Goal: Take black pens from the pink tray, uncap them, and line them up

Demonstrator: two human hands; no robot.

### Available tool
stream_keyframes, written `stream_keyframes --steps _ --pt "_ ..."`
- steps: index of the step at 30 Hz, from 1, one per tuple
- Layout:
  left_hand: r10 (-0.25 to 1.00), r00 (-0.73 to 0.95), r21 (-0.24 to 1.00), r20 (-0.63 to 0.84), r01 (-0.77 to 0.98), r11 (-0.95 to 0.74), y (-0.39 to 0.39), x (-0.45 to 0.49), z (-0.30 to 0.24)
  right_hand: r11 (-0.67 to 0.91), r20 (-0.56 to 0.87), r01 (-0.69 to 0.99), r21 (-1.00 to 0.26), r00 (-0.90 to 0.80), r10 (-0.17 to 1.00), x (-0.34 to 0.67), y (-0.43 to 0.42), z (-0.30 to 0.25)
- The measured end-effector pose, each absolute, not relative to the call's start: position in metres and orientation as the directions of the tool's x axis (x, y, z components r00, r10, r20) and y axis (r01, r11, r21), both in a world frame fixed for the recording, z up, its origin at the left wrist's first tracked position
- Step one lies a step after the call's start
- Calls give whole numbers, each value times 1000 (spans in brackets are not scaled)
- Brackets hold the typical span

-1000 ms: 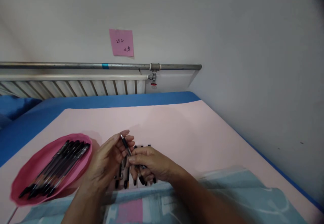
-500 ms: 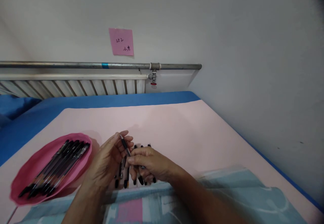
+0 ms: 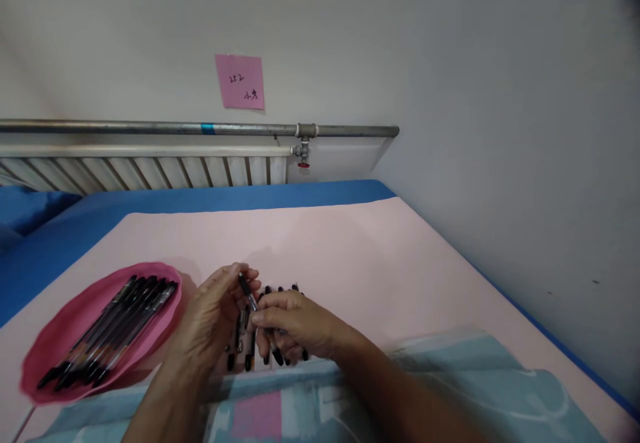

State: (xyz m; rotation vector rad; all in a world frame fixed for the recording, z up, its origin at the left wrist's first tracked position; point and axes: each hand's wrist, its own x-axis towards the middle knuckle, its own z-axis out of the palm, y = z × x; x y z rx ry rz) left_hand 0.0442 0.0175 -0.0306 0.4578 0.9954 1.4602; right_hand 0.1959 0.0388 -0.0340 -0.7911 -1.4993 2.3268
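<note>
Both hands meet over the pink sheet (image 3: 350, 249). My left hand (image 3: 213, 323) curls its fingers round the upper end of a black pen (image 3: 246, 287), which sticks up between the fingertips. My right hand (image 3: 295, 326) pinches the same pen lower down. Beneath the hands lies a short row of black pens (image 3: 280, 291) side by side on the sheet, mostly covered by my fingers. To the left, a pink oval tray (image 3: 55, 343) holds several black pens (image 3: 115, 329) laid diagonally.
A blue mattress (image 3: 210, 196) borders the pink sheet. Behind it run a white radiator (image 3: 150, 171) and a metal pipe (image 3: 200, 128) with a red valve. A pink note (image 3: 240, 81) sticks on the wall. A light blue patterned cloth (image 3: 450, 389) lies nearest me.
The pen held between both hands has dropped slightly lower and the left fingers have closed more tightly around it. The tray and the other pens have not moved.
</note>
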Motion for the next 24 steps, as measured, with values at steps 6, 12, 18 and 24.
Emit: stream_keyframes --steps 6,12,18,24 --pt "955 -165 787 -245 -609 96 15 46 -28 -451 -311 71 -890 -818 484 196 40 -32" --pt "935 -250 787 -252 -616 47 20 37 -31 -360 -337 162 -919 -798 500 194 36 -34" --pt "910 -322 782 -262 -624 4 25 29 -33 -286 -384 273 -918 -789 479 195 35 -39" --pt "892 -326 768 -313 -640 35 26 33 -33 -271 -354 240 -932 -758 547 194 37 -41"
